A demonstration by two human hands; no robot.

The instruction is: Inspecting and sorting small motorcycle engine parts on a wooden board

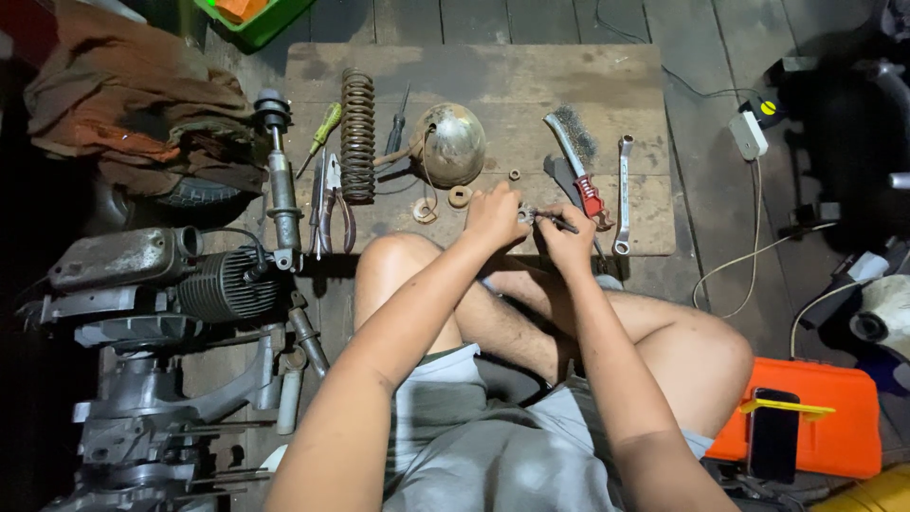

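At frame centre, the left hand (493, 216) pinches a small metal part (524, 212) – the right hand (566, 237) grips a thin dark tool (559, 222) touching it, above the worn wooden board (493, 71).

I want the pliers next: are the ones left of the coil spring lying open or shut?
Open, slightly. The pliers lie flat on the wooden board, handles spread apart toward the person.
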